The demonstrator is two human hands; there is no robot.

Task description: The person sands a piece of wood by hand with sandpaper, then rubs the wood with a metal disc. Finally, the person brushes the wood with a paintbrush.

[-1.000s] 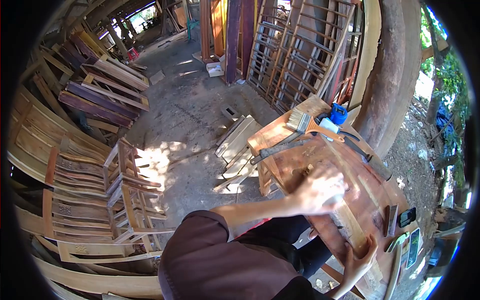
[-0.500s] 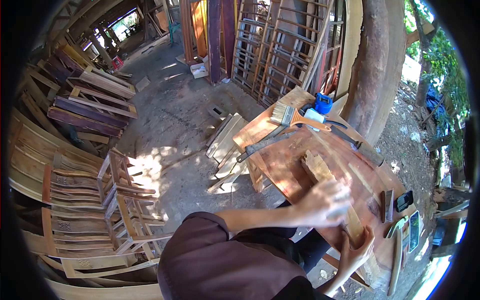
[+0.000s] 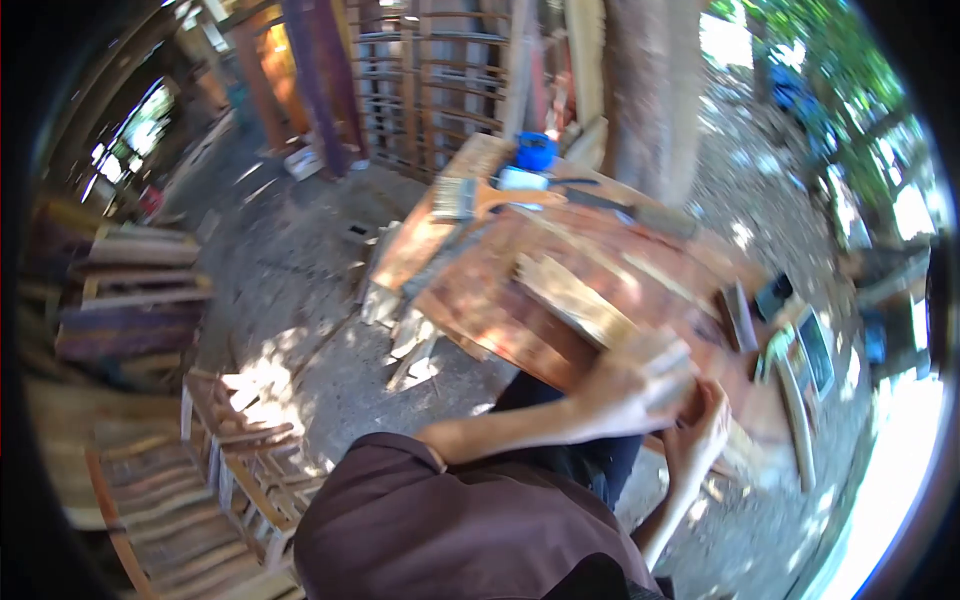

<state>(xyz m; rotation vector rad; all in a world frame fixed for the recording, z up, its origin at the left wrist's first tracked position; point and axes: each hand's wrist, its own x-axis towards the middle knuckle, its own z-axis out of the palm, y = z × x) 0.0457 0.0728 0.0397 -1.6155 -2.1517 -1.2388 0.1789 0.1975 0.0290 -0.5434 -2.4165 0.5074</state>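
Observation:
A narrow, pale piece of wood with a rough, jagged far end lies slantwise across the reddish wooden tabletop. My left hand is over its near part, blurred, with fingers bent and pressed down. Whatever lies under those fingers is hidden. Close beside it, my right hand is closed around the near end of the wood, thumb and fingers curled at its sides. The two hands almost touch.
On the table are a wide paintbrush, a blue tape measure, a handsaw, a phone and a hammer-like tool with a pale handle. Slatted wooden chair parts stand left; offcuts lie below the table.
The whole view has swung right, so the table appears further left and higher. My left hand has slid along the wood toward my right hand, which keeps its hold.

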